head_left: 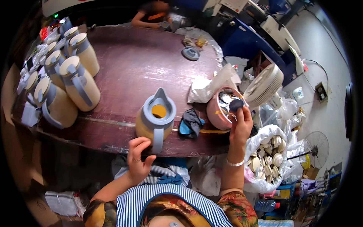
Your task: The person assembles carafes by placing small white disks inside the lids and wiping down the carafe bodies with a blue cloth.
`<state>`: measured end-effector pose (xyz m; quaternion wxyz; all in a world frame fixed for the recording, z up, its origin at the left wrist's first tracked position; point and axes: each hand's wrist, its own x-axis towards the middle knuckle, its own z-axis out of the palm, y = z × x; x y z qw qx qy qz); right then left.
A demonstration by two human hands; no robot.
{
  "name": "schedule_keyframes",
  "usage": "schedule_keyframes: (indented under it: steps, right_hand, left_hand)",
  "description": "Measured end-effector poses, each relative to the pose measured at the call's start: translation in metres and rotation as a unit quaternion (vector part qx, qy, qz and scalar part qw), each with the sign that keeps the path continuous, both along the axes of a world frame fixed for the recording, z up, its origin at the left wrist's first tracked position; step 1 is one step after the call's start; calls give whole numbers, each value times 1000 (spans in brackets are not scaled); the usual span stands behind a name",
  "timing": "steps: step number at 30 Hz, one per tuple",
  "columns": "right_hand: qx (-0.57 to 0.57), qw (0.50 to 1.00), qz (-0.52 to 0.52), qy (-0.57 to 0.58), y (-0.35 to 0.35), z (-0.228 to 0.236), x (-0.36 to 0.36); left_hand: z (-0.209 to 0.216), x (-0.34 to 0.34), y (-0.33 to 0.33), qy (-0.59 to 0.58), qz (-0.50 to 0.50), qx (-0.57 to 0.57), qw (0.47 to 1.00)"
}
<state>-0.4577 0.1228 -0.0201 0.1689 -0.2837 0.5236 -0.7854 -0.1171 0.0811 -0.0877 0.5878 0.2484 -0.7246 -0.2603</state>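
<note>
A cream vacuum jug (155,120) with a grey collar, spout and handle stands upright at the near edge of the table. Its mouth has no lid and shows an orange-yellow inside. My left hand (139,157) is just beside the jug's lower left side, fingers bent and thumb apart, gripping nothing; whether the fingertips touch it I cannot tell. Between the fingers of my right hand (242,123) is a dark round disc (236,105), held over a pink bucket (216,115) of silvery and dark pieces. A grey and blue cloth (191,124) lies between jug and bucket.
Several similar lidded jugs (80,84) crowd the table's left side. A grey lid (190,53) lies toward the far right. Right of the table are a white fan (265,84) and a bag of cream lids (267,160). Another person (153,17) sits across the table.
</note>
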Motion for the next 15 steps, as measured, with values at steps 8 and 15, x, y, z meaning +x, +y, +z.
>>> schedule_keyframes:
  steps: [8, 15]
  right_hand:
    - [-10, 938, 301, 175, 43, 13, 154]
    - [-113, 878, 426, -189, 48, -51, 165]
  left_hand:
    - [74, 4, 14, -38, -137, 60, 988]
    - [17, 40, 38, 404, -456, 552, 569]
